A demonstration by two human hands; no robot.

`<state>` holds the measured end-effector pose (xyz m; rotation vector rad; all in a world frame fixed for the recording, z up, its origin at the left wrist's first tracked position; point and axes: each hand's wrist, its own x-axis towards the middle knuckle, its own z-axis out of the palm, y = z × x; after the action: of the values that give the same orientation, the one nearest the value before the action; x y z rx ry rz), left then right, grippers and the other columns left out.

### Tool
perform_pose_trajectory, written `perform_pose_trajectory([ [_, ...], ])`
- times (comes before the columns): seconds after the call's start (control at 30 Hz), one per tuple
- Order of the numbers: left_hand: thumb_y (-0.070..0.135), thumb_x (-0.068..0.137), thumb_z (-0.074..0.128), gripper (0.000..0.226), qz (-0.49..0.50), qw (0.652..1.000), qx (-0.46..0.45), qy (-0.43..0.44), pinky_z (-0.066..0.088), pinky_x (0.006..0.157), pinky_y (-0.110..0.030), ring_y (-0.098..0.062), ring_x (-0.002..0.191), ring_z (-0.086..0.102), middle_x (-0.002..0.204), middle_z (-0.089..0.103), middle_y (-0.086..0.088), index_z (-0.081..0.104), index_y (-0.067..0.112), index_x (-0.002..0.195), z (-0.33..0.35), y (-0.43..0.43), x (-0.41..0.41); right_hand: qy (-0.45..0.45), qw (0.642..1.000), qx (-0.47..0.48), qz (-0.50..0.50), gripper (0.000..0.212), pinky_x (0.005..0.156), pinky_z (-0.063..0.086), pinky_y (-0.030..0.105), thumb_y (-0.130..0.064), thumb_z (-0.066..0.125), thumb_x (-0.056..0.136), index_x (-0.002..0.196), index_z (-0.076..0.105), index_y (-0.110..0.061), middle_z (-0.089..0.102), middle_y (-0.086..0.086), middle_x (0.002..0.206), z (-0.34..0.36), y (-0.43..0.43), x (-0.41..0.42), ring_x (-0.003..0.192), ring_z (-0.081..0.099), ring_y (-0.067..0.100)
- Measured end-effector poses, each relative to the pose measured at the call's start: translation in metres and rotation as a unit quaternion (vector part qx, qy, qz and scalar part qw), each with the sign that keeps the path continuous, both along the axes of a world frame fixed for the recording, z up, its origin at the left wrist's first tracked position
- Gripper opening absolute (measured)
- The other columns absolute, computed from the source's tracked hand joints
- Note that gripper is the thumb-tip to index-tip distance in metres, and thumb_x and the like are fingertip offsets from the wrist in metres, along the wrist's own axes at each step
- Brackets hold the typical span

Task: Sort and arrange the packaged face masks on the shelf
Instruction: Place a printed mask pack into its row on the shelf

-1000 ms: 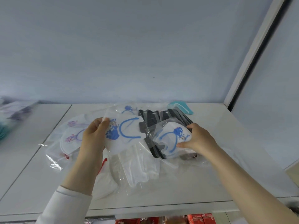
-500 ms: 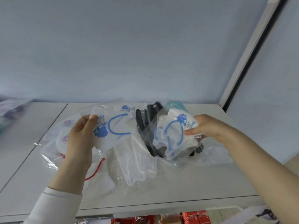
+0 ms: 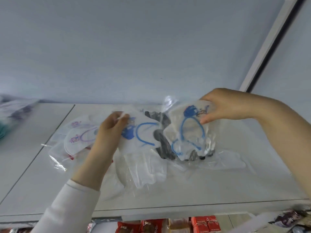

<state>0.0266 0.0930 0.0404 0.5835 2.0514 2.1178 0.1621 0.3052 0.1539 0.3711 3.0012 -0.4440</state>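
Note:
My left hand pinches the top corner of a clear packet holding a white mask with blue print and blue ear loop, lifted just over the pile. My right hand grips a second blue-print mask packet by its upper right edge, raised above the white shelf. Under them lie black mask packets, plain white mask packets and purple-print mask packets at the left.
More packets sit blurred at the far left of the shelf. The back wall rises right behind the pile, and a white post bounds the right side. Red boxes stand on the level below.
My right hand has lifted its blue-print packet up and to the right, away from the black packets. My left hand has kept its packet near the same place.

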Motion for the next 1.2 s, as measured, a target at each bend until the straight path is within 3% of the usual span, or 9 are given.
perform_pose_trajectory([
  [0.23,0.051,0.084,0.05,0.047,-0.211,0.975,0.019,-0.07,0.046,0.091,-0.038,-0.019,0.101,0.064,0.105,0.07,-0.003,0.066,0.012,0.104,-0.008,0.012,0.024,0.016,0.956,0.264,0.13,0.024,0.055,0.03,0.028,0.002,0.053,0.082,0.092,0.053,-0.019,0.054,0.0,0.092,-0.01,-0.052,-0.034,0.081,0.051,0.02],
  [0.4,0.049,0.066,0.068,0.057,-0.262,0.963,-0.017,-0.064,0.055,0.082,-0.036,-0.022,0.097,0.067,0.105,0.068,-0.008,0.057,0.015,0.11,-0.017,0.004,0.026,0.084,0.923,0.304,0.22,0.026,0.057,0.028,0.028,0.007,0.048,0.083,0.1,0.044,-0.013,0.043,0.002,0.097,-0.026,-0.069,-0.043,0.079,0.041,0.017],
  [0.53,0.023,0.07,0.065,0.033,-0.194,0.98,-0.024,-0.032,0.053,0.078,-0.033,-0.019,0.089,0.064,0.093,0.068,-0.003,0.061,0.016,0.103,-0.026,0.002,0.022,0.214,0.935,0.183,0.215,0.053,0.069,0.043,0.03,0.0,0.073,0.071,0.115,0.048,-0.014,0.042,0.005,0.108,-0.046,-0.058,-0.048,0.092,0.044,0.018],
  [0.67,0.005,0.079,0.067,0.024,-0.121,0.981,0.086,-0.124,0.056,0.069,-0.03,-0.023,0.085,0.068,0.089,0.073,-0.003,0.065,0.014,0.101,-0.037,-0.005,0.016,0.37,0.92,-0.124,-0.039,0.104,0.1,0.036,0.028,-0.024,0.086,0.06,0.142,0.023,-0.026,0.036,0.001,0.13,-0.079,-0.049,-0.035,0.118,0.039,0.015],
  [0.77,0.008,0.072,0.068,0.032,-0.139,0.968,0.147,-0.151,0.056,0.069,-0.028,-0.021,0.085,0.069,0.093,0.073,-0.006,0.064,0.01,0.103,-0.04,-0.011,0.017,0.306,0.853,-0.39,-0.163,0.082,0.088,0.046,0.019,-0.016,0.081,0.068,0.136,0.035,-0.022,0.052,-0.001,0.124,-0.108,-0.06,-0.025,0.104,0.053,-0.002],
  [0.83,0.013,0.065,0.073,0.036,-0.15,0.978,0.108,-0.1,0.055,0.07,-0.026,-0.017,0.086,0.069,0.094,0.073,-0.002,0.066,0.017,0.101,-0.043,-0.014,0.019,0.287,0.825,-0.466,-0.142,0.048,0.069,0.051,0.016,-0.01,0.076,0.073,0.116,0.056,-0.017,0.066,-0.002,0.102,-0.125,-0.069,-0.022,0.085,0.064,0.004],
  [0.9,0.023,0.06,0.079,0.043,-0.156,0.987,0.023,-0.042,0.055,0.075,-0.027,-0.016,0.089,0.069,0.096,0.073,0.001,0.065,0.021,0.101,-0.043,-0.021,0.018,0.312,0.795,-0.504,-0.127,0.03,0.068,0.054,0.018,-0.005,0.071,0.077,0.101,0.061,-0.022,0.07,-0.006,0.091,-0.136,-0.077,-0.022,0.081,0.068,0.009],
  [1.03,0.046,0.059,0.075,0.057,-0.191,0.978,-0.082,0.027,0.051,0.089,-0.029,-0.01,0.101,0.065,0.106,0.07,0.009,0.059,0.028,0.111,-0.036,-0.041,0.012,0.359,0.767,-0.524,-0.09,0.037,0.072,0.049,0.01,0.002,0.066,0.081,0.098,0.058,-0.029,0.07,-0.017,0.087,-0.146,-0.083,-0.019,0.084,0.064,-0.008],
  [1.2,0.024,0.072,0.078,0.034,-0.132,0.991,-0.021,0.012,0.054,0.075,-0.025,-0.009,0.087,0.068,0.09,0.072,0.01,0.058,0.022,0.099,-0.036,-0.036,0.019,0.379,0.752,-0.539,-0.001,0.044,0.081,0.046,0.013,-0.009,0.067,0.072,0.111,0.053,-0.025,0.066,-0.021,0.107,-0.143,-0.085,-0.021,0.106,0.058,-0.002],
])
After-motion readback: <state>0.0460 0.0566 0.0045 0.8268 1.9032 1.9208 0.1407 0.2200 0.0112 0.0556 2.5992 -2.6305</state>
